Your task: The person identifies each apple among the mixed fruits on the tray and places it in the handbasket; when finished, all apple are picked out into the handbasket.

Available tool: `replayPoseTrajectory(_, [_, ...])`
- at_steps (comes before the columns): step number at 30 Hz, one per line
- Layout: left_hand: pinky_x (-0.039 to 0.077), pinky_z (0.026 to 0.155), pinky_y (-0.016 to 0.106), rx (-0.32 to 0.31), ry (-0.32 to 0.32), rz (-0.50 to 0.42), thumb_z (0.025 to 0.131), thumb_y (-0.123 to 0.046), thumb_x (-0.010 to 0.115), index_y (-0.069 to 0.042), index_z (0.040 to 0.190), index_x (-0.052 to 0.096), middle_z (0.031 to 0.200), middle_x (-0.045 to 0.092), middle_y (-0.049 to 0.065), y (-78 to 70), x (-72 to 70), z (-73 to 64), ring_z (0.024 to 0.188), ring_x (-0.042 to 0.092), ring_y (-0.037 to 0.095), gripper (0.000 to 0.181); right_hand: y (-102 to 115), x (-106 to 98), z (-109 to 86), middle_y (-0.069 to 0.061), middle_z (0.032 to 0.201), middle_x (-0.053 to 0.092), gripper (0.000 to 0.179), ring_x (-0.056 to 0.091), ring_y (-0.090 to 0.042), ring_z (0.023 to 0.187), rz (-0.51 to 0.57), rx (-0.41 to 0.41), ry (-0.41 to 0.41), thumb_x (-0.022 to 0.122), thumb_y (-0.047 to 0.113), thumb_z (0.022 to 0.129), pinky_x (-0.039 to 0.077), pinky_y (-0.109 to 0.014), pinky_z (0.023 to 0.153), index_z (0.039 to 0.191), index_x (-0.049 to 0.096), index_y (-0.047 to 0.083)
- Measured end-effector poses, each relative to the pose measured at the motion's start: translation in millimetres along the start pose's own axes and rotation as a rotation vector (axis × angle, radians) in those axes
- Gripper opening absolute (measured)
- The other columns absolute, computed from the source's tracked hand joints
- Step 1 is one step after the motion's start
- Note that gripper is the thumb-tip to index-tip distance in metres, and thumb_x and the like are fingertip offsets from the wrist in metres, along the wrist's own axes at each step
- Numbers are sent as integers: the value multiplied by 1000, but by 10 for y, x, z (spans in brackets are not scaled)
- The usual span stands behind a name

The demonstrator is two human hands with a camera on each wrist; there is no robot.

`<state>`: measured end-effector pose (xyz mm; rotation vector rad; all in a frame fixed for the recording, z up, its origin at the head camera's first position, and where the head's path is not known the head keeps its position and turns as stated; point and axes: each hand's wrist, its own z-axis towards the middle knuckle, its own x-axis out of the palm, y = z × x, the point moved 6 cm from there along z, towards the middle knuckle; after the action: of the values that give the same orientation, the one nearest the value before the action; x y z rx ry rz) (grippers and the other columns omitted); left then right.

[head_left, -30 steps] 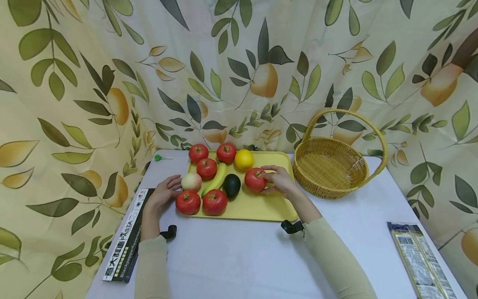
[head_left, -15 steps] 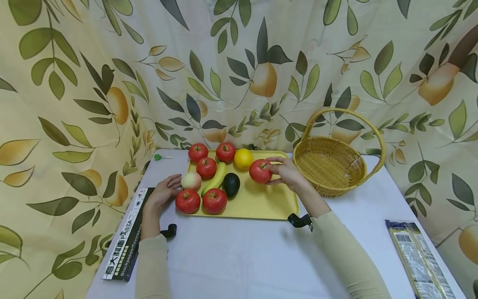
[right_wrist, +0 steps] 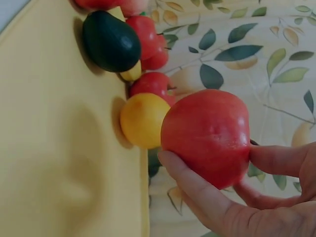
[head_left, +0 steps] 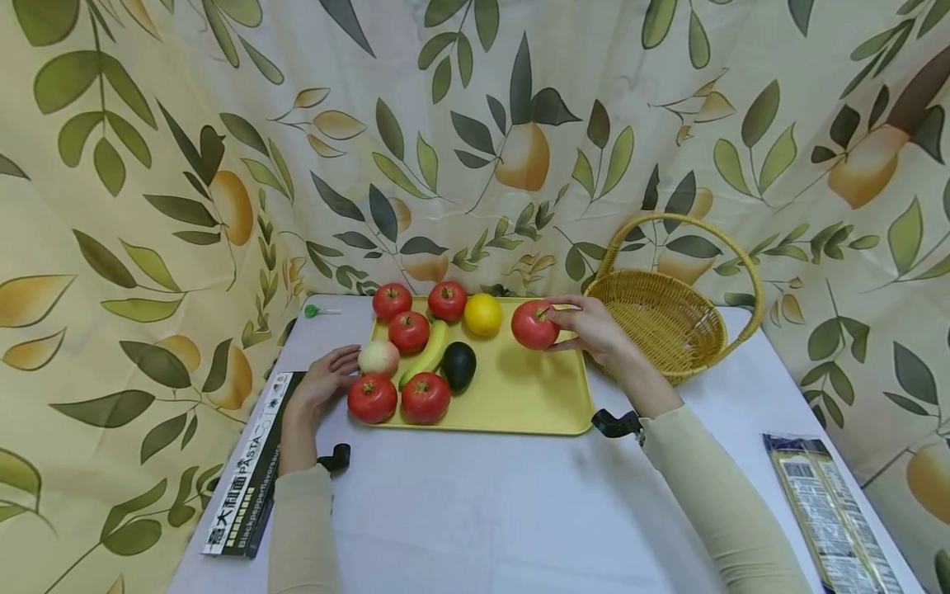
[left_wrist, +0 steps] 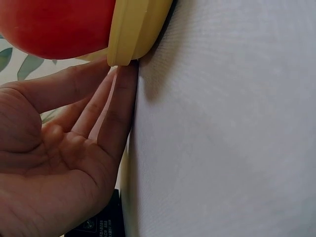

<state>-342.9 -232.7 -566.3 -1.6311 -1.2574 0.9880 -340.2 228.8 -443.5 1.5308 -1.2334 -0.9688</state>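
My right hand (head_left: pixel 596 330) grips a red apple (head_left: pixel 534 324) between thumb and fingers, held up over the right part of the yellow tray (head_left: pixel 534 404). In the right wrist view the apple (right_wrist: pixel 207 136) hangs clear of the tray, its shadow falling on the surface below. At the tray's left edge, my left hand (head_left: pixel 319 388) lies with extended fingers; the left wrist view has its fingertips right at the tray rim (left_wrist: pixel 123 34). Still on the tray are several red apples (head_left: pixel 425 398), a pale peach (head_left: pixel 378 358), a banana (head_left: pixel 430 356), a dark avocado (head_left: pixel 458 366) and a yellow orange (head_left: pixel 483 315).
A wicker basket (head_left: pixel 653 367) with a tall arched handle stands right of the tray, behind the right forearm. A black pasta box (head_left: pixel 252 470) lies at the left, a flat plastic packet (head_left: pixel 831 511) at the right. A small green-tipped item (head_left: pixel 312 311) rests at the back left.
My right hand has lifted the apple off the tray and carried it right and back, toward the basket. The left hand has stayed at the tray's left edge.
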Motion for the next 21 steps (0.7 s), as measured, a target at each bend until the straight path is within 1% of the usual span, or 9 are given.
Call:
replayPoseTrajectory(2, [48, 106, 32, -12, -4, -2, 93, 14, 58, -12, 161, 38, 162, 45, 14, 7, -4, -2, 148, 44, 28, 76, 39, -45, -9, -27, 151, 42, 52, 61, -31, 118, -1, -2, 1, 55, 3, 105, 55, -59, 92, 155, 41, -4])
replayPoseTrajectory(4, [47, 110, 37, -18, -8, 0, 94, 13, 58, -12, 161, 38, 162, 45, 14, 10, -10, -2, 148, 44, 28, 74, 79, -95, -12, -25, 150, 43, 51, 63, -28, 115, 9, 0, 1, 54, 3, 105, 55, -58, 91, 155, 42, -3])
replayPoseTrajectory(7, [41, 116, 44, -20, -22, 8, 95, 12, 59, -12, 161, 38, 161, 45, 14, 0, -14, -6, 148, 44, 29, 73, 143, -163, -13, -23, 149, 42, 50, 65, -26, 110, 36, 7, 6, 54, 3, 106, 55, -58, 92, 154, 43, -2])
replayPoseTrajectory(9, [39, 118, 47, -12, -24, 25, 95, 12, 59, -9, 161, 37, 162, 44, 16, -12, -8, -15, 148, 44, 30, 73, 194, -203, -20, -21, 148, 42, 49, 65, -27, 110, 36, 11, 3, 54, 4, 106, 56, -57, 91, 154, 42, -2])
replayPoseTrajectory(12, [38, 118, 48, -7, -34, 40, 94, 13, 58, -8, 161, 37, 161, 44, 17, -18, -8, -27, 148, 44, 30, 73, 264, -258, -30, -20, 148, 41, 50, 63, -28, 112, 21, 20, -6, 53, 4, 107, 58, -55, 89, 155, 40, -1])
replayPoseTrajectory(15, [40, 117, 45, 1, -36, 48, 94, 13, 58, -8, 161, 37, 161, 44, 17, -19, -17, -29, 148, 44, 30, 73, 316, -314, -39, -17, 147, 43, 51, 62, -29, 114, 17, 34, -23, 54, 4, 106, 59, -54, 88, 155, 41, 0])
replayPoseTrajectory(21, [38, 118, 46, 14, -18, 66, 95, 12, 57, -6, 161, 35, 162, 43, 18, -35, 8, -9, 148, 43, 31, 72, 323, -490, -27, -11, 137, 50, 50, 66, -22, 108, 76, 69, -33, 57, 4, 106, 58, -54, 89, 154, 44, 2])
